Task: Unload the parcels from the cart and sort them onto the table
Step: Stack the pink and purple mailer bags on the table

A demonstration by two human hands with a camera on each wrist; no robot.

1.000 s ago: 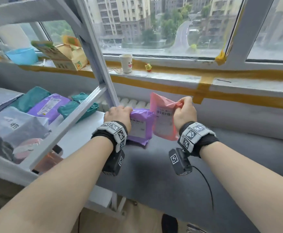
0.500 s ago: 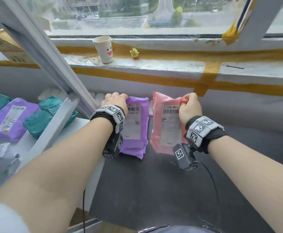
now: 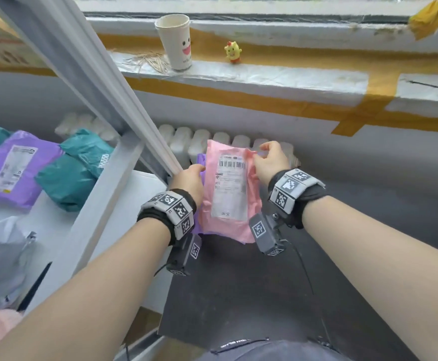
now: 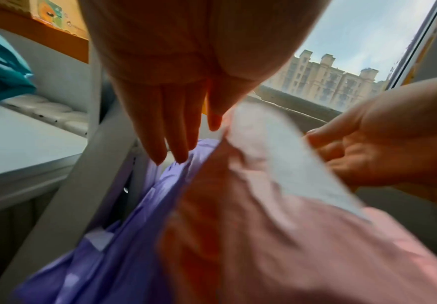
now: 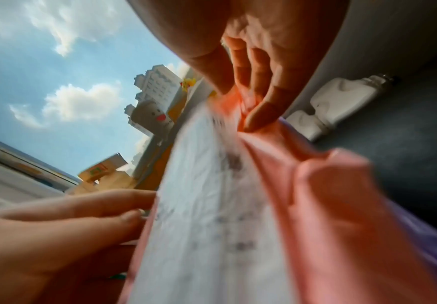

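A pink parcel (image 3: 228, 194) with a white label lies on the dark table (image 3: 238, 282), covering most of a purple parcel (image 3: 196, 230). My right hand (image 3: 260, 155) pinches the pink parcel's top right corner between thumb and fingers (image 5: 261, 115). My left hand (image 3: 195, 171) is at the pink parcel's left edge. Its fingers (image 4: 178, 144) are straight and point down at the purple parcel (image 4: 108, 257). The cart (image 3: 103, 204) stands to the left of the table.
On the cart's shelf lie a purple parcel (image 3: 17, 168), a teal parcel (image 3: 74, 173) and a grey bag (image 3: 1, 256). The cart's slanted frame bar (image 3: 95, 82) rises beside my left hand. A radiator (image 3: 186, 142) is behind the table. A paper cup (image 3: 176, 43) and a yellow toy (image 3: 233, 52) stand on the sill.
My right hand has carried the pink parcel left and laid it over the purple one. My left hand has let go of the purple parcel and straightened its fingers.
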